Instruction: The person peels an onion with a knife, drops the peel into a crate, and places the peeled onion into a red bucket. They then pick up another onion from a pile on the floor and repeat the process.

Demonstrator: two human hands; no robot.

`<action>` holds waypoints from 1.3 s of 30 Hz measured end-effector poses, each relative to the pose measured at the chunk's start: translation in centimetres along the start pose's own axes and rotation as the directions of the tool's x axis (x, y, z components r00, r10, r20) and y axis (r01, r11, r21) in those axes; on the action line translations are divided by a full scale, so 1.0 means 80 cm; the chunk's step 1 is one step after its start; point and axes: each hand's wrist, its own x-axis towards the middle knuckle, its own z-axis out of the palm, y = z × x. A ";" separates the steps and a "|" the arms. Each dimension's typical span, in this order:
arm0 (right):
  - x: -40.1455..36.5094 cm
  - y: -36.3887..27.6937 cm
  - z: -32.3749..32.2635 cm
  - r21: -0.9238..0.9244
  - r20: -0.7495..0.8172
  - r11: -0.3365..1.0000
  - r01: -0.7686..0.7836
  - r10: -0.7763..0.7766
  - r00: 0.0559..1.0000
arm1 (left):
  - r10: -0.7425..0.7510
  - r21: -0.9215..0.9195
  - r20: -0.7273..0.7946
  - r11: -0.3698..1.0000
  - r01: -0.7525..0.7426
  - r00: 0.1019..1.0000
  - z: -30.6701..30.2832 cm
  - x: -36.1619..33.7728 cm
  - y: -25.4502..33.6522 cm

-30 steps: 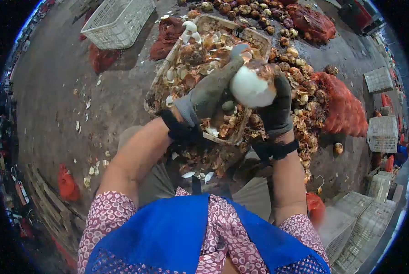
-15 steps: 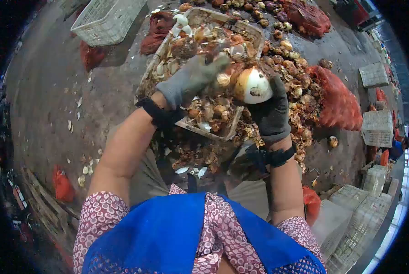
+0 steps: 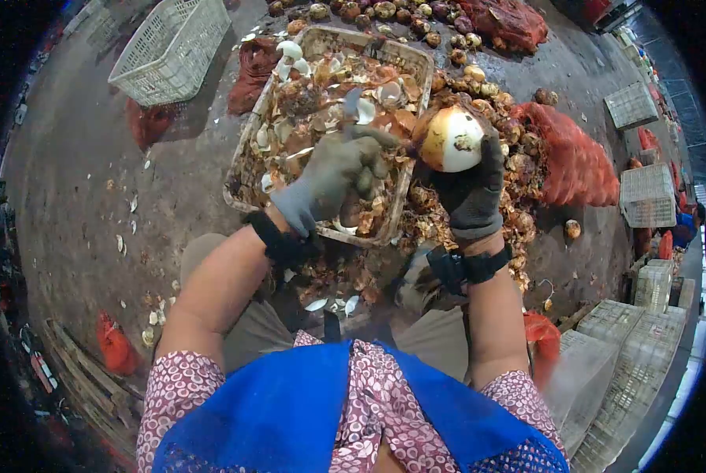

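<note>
My right hand [image 3: 473, 185], in a dark grey glove, is closed around a large onion [image 3: 452, 140]. White flesh shows on the onion's right side, with a dark blemish, while brown skin remains on its left. Left of it, my gloved left hand [image 3: 339, 172] has its fingers curled into a grip over the crate. A narrow grey-blue shape that looks like a knife blade [image 3: 352, 102] juts up from that hand; its handle is hidden. Beneath the hands, a dirty pale crate [image 3: 238, 169] holds onion skins and white peeled layers.
Unpeeled onions [image 3: 519, 163] lie heaped right of the crate, beside a red mesh sack [image 3: 575, 162]. A white basket [image 3: 171, 67] stands upper left. Stacked crates [image 3: 633, 370] line the right side. Wooden planks [image 3: 89, 378] lie at lower left.
The left hand has moved slightly down and its fingers show more clearly, curled. The onion in the right hand has shifted slightly right and up. The view has tilted a little.
</note>
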 end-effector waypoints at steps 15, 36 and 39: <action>-0.015 0.017 0.034 -0.425 0.015 0.900 0.094 -0.097 0.995 | 0.481 0.963 0.227 0.021 -0.270 0.847 0.012 0.004 -0.004; -0.029 0.034 0.039 -0.137 0.053 0.969 -0.204 0.213 0.976 | 0.593 0.955 0.241 -0.004 -0.297 0.768 -0.014 -0.004 -0.013; -0.026 0.039 0.029 -0.176 0.098 0.953 -0.247 0.266 0.959 | 0.588 0.937 0.290 -0.013 -0.349 0.755 -0.017 -0.006 -0.019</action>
